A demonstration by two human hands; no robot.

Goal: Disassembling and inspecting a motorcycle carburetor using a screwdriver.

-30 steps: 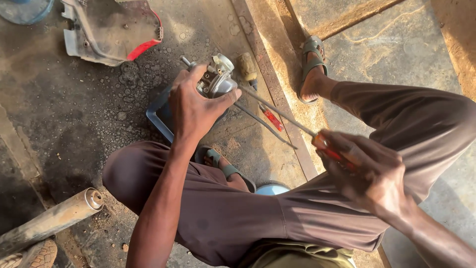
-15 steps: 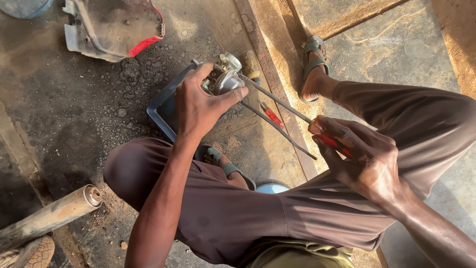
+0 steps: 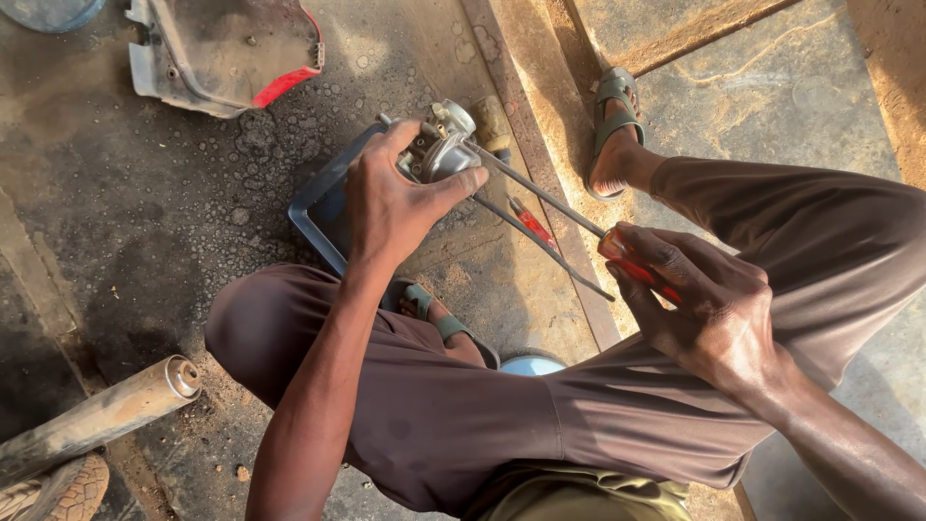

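A: Left hand (image 3: pixel 391 207)?
B: Clamped on small silver-grey metal engine part w/ round cap (image 3: pixel 446 147), fingers over top, thumb alongside. Held just above dark blue shallow rectangular tray (image 3: pixel 323 207) on stained, oily concrete floor (image 3: pixel 174 222).

A: Right hand (image 3: pixel 709 309)?
B: Fist closed round red handle of long steel-shaft screwdriver (image 3: pixel 555 205). Tip set against silver part, right by left thumb. Shaft slanting down-right to hand, above right knee.

A: Diff vs 1 s ago?
B: Not much. Left hand + part shifted a bit up and right; tray showing more on left side. Right hand sitting slightly lower, shaft angle approx same. Grip same both sides.

A: Lying around?
B: Second, thinner red-handled screwdriver (image 3: pixel 535 227) on floor under the long shaft, beside a thin dark rod (image 3: pixel 540 246). Grey plastic fairing piece w/ red edge (image 3: pixel 227 53) top left, well apart. Rusty metal exhaust pipe (image 3: pixel 106 415) bottom left, tyre tread (image 3: pixel 48 487) just below it. White-blue round rim (image 3: pixel 531 365) peeking out under thigh; can't tell what.

A: Posture?
B: Squatting, brown trousers, grey-green strap sandals (image 3: pixel 612 111) on both feet.
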